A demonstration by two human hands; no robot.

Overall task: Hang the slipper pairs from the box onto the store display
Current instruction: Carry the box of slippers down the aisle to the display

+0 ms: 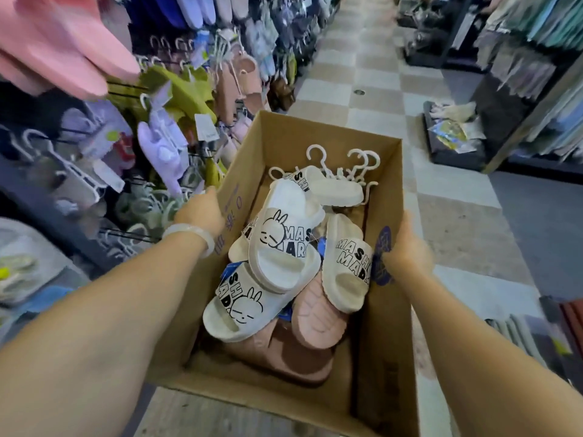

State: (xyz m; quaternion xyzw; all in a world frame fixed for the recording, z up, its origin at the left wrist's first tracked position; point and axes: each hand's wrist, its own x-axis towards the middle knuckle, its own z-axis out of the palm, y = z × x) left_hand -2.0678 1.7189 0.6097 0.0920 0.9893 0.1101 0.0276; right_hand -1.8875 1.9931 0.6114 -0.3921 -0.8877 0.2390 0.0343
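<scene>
An open cardboard box (383, 335) fills the middle of the view, carried above the aisle floor. Inside lie several white and beige slippers (280, 247) printed with a rabbit and black letters, pink slippers (315, 313) beneath them, and white plastic hangers (356, 162) at the far end. My left hand (202, 212) grips the box's left wall from outside. My right hand (407, 250) holds the right wall, fingers wrapped over its outer side. The store display (164, 143) on the left carries hanging slippers in purple, green, pink and white.
A tiled aisle (366, 77) runs ahead between the slipper display and dark shelving (517, 99) of clothes on the right. A low black stand (451, 137) with packaged goods juts into the aisle at right. Pink slippers (63, 42) hang close at upper left.
</scene>
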